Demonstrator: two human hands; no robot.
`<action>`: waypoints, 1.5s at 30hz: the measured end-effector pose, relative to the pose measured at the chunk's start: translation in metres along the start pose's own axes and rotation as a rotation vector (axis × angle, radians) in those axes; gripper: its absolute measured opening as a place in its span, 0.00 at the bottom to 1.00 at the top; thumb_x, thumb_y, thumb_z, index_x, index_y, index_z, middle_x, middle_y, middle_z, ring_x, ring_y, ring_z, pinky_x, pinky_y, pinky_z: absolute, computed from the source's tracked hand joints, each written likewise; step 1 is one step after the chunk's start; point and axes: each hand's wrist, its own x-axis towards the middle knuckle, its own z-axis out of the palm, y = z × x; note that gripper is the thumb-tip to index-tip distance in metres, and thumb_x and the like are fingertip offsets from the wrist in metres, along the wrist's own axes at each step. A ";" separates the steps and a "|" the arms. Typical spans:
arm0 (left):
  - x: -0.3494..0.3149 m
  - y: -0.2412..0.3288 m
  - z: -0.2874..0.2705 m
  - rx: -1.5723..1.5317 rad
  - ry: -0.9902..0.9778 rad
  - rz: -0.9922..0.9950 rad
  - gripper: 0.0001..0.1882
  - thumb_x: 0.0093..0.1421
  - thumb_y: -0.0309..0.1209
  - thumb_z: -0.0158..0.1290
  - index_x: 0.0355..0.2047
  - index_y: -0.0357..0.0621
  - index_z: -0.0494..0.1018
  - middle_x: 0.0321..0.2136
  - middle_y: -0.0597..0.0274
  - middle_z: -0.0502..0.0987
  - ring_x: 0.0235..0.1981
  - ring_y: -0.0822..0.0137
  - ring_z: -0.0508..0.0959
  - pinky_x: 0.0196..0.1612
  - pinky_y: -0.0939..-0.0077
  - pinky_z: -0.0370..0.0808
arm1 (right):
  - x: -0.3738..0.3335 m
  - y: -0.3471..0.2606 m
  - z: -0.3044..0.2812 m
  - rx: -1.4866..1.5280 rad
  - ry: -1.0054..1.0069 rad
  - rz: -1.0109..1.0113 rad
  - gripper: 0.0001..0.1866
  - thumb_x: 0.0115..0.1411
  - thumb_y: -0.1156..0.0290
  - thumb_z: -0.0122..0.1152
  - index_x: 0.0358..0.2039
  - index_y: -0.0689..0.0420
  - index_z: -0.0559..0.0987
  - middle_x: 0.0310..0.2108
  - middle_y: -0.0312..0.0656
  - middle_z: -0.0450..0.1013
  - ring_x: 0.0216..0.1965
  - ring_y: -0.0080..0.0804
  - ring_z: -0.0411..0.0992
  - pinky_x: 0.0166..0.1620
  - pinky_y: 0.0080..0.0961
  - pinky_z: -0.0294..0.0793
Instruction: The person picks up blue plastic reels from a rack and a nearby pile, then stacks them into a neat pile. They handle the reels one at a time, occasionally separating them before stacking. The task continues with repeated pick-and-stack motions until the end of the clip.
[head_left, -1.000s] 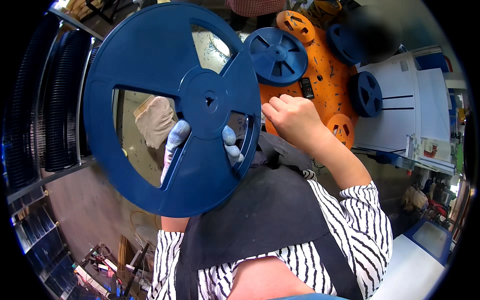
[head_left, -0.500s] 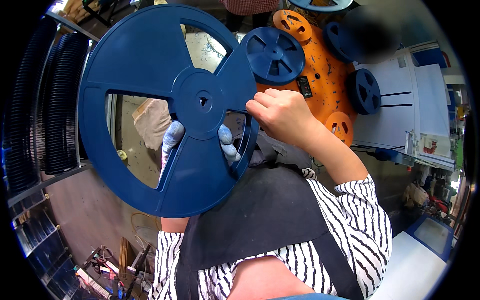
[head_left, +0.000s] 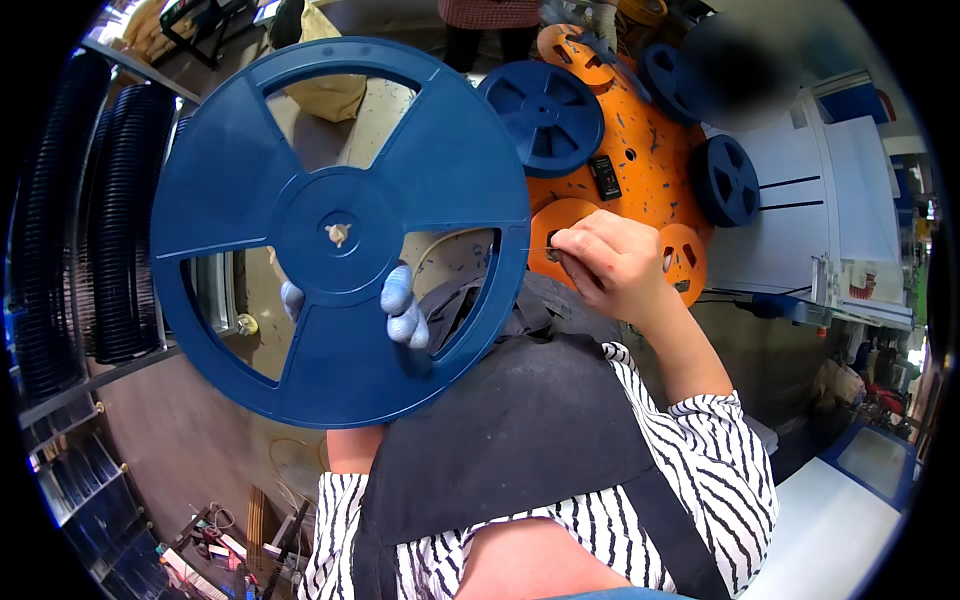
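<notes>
A large blue plastic reel (head_left: 340, 380), facing me, fills the left middle, with three wide cutouts around its hub. My left hand (head_left: 401, 306), in a pale blue-grey glove, grips it from behind; fingertips come through the cutouts on both sides of the lower spoke, and the rest is hidden. To the right of the reel's rim is my bare right hand (head_left: 612, 258), fingers pinched together. A thin, narrow thing (head_left: 538, 248) sticks out of the pinch toward the rim; it is too fine to name.
Beyond my right hand stands an orange table (head_left: 640, 190) strewn with blue scraps. On it lie another blue reel (head_left: 545, 117), orange discs (head_left: 683, 262) and a small black device (head_left: 605, 178). Stacked dark reels (head_left: 130, 220) fill a rack at left. A person (head_left: 490, 14) stands at the far side.
The reel has shifted left and turned, so its cutouts sit differently. My right hand has moved right and down, and the thin thing has come away from the cutout to outside the rim.
</notes>
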 end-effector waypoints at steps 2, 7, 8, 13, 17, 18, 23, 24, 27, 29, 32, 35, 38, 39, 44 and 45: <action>0.002 0.001 -0.001 0.010 -0.036 -0.007 0.32 0.64 0.51 0.46 0.57 0.37 0.65 0.45 0.44 0.73 0.46 0.50 0.77 0.53 0.54 0.72 | -0.002 0.003 -0.001 0.055 0.094 0.038 0.10 0.45 0.79 0.68 0.29 0.57 0.78 0.24 0.39 0.74 0.25 0.35 0.74 0.26 0.26 0.73; 0.004 0.002 0.000 0.037 -0.083 -0.018 0.32 0.63 0.51 0.47 0.57 0.37 0.65 0.45 0.44 0.73 0.46 0.51 0.77 0.53 0.54 0.72 | -0.004 0.001 -0.003 0.234 0.214 0.244 0.09 0.49 0.83 0.66 0.32 0.59 0.78 0.27 0.42 0.76 0.25 0.35 0.74 0.27 0.25 0.72; 0.003 0.002 0.001 0.035 -0.088 -0.025 0.32 0.63 0.51 0.47 0.57 0.37 0.65 0.45 0.44 0.73 0.46 0.51 0.77 0.53 0.54 0.72 | -0.005 0.002 -0.002 0.237 0.226 0.237 0.10 0.49 0.83 0.66 0.32 0.59 0.78 0.27 0.42 0.76 0.25 0.35 0.74 0.27 0.25 0.72; 0.004 0.001 0.001 0.041 -0.107 -0.027 0.32 0.63 0.51 0.47 0.57 0.38 0.65 0.45 0.44 0.73 0.46 0.51 0.77 0.54 0.55 0.72 | -0.001 0.001 0.002 0.170 0.183 0.110 0.11 0.46 0.81 0.66 0.32 0.57 0.78 0.25 0.39 0.75 0.25 0.35 0.74 0.27 0.25 0.73; 0.004 0.000 0.001 0.053 -0.127 -0.031 0.32 0.63 0.51 0.47 0.58 0.38 0.65 0.45 0.44 0.73 0.46 0.52 0.77 0.54 0.55 0.72 | 0.010 -0.006 0.009 -0.081 0.141 -0.175 0.11 0.42 0.73 0.63 0.30 0.55 0.78 0.24 0.35 0.72 0.24 0.29 0.72 0.26 0.22 0.73; 0.003 -0.001 0.002 0.057 -0.131 -0.031 0.32 0.63 0.51 0.47 0.58 0.38 0.65 0.45 0.44 0.73 0.46 0.52 0.77 0.54 0.55 0.71 | 0.014 -0.008 0.011 -0.123 0.134 -0.201 0.11 0.42 0.73 0.63 0.30 0.55 0.77 0.23 0.34 0.70 0.23 0.29 0.71 0.25 0.21 0.72; 0.001 0.002 0.002 0.072 -0.121 -0.043 0.32 0.63 0.51 0.48 0.58 0.39 0.64 0.45 0.45 0.73 0.46 0.52 0.76 0.54 0.55 0.71 | 0.023 -0.017 0.010 -0.187 0.068 -0.246 0.12 0.40 0.74 0.63 0.29 0.55 0.76 0.22 0.34 0.67 0.22 0.28 0.69 0.24 0.21 0.70; 0.000 0.000 0.001 0.070 -0.072 -0.034 0.32 0.63 0.51 0.48 0.58 0.39 0.64 0.45 0.45 0.73 0.46 0.52 0.76 0.54 0.55 0.71 | 0.023 -0.014 0.012 -0.196 0.081 -0.257 0.11 0.40 0.73 0.62 0.29 0.55 0.75 0.22 0.33 0.66 0.22 0.26 0.68 0.23 0.20 0.69; -0.009 -0.006 -0.006 -0.015 0.319 0.065 0.33 0.61 0.51 0.51 0.57 0.39 0.65 0.47 0.47 0.71 0.46 0.54 0.75 0.55 0.55 0.70 | 0.011 -0.006 0.016 -0.105 0.073 -0.093 0.10 0.44 0.75 0.65 0.30 0.53 0.76 0.24 0.34 0.70 0.24 0.31 0.71 0.24 0.26 0.71; -0.027 -0.007 -0.039 -0.059 0.627 0.118 0.33 0.59 0.51 0.54 0.56 0.38 0.65 0.47 0.47 0.71 0.45 0.54 0.75 0.54 0.55 0.71 | -0.002 0.001 0.022 -0.085 0.036 0.024 0.10 0.46 0.76 0.65 0.30 0.53 0.76 0.23 0.36 0.70 0.24 0.33 0.71 0.25 0.27 0.71; -0.082 0.000 -0.128 -0.098 0.859 0.093 0.31 0.58 0.49 0.55 0.54 0.39 0.67 0.45 0.46 0.74 0.43 0.51 0.75 0.52 0.51 0.73 | -0.033 0.013 0.042 -0.054 -0.042 0.175 0.07 0.49 0.74 0.64 0.29 0.53 0.76 0.23 0.38 0.70 0.26 0.36 0.72 0.27 0.30 0.71; -0.098 -0.007 -0.154 -0.135 0.948 0.170 0.31 0.57 0.54 0.50 0.52 0.44 0.66 0.40 0.46 0.72 0.41 0.50 0.74 0.47 0.51 0.73 | -0.074 0.026 0.063 -0.123 -0.153 0.259 0.05 0.51 0.72 0.63 0.29 0.52 0.76 0.24 0.38 0.70 0.27 0.37 0.73 0.28 0.32 0.72; -0.082 0.023 -0.166 -0.063 0.890 0.200 0.29 0.59 0.54 0.48 0.50 0.45 0.68 0.38 0.45 0.74 0.40 0.47 0.75 0.45 0.50 0.74 | -0.105 0.036 0.070 -0.162 -0.227 0.374 0.05 0.52 0.70 0.63 0.27 0.52 0.74 0.23 0.39 0.70 0.28 0.38 0.74 0.28 0.33 0.73; -0.071 0.044 -0.181 0.371 0.808 0.271 0.28 0.59 0.53 0.48 0.49 0.45 0.69 0.37 0.46 0.74 0.39 0.48 0.76 0.44 0.50 0.76 | -0.111 0.039 0.066 -0.182 -0.230 0.384 0.05 0.52 0.70 0.64 0.27 0.52 0.75 0.23 0.38 0.70 0.28 0.37 0.74 0.29 0.33 0.73; 0.082 0.221 -0.164 0.447 0.691 0.361 0.25 0.60 0.51 0.52 0.50 0.49 0.68 0.40 0.48 0.74 0.37 0.52 0.77 0.41 0.56 0.77 | -0.142 0.061 0.046 -0.263 -0.206 0.538 0.04 0.53 0.69 0.63 0.29 0.51 0.76 0.24 0.37 0.71 0.28 0.37 0.74 0.29 0.34 0.74; 0.108 0.275 -0.157 0.491 0.641 0.367 0.27 0.60 0.53 0.50 0.53 0.50 0.67 0.43 0.49 0.74 0.41 0.53 0.76 0.45 0.56 0.74 | -0.137 0.062 0.041 -0.290 -0.249 0.551 0.05 0.53 0.68 0.63 0.29 0.51 0.76 0.24 0.37 0.72 0.28 0.38 0.74 0.29 0.34 0.74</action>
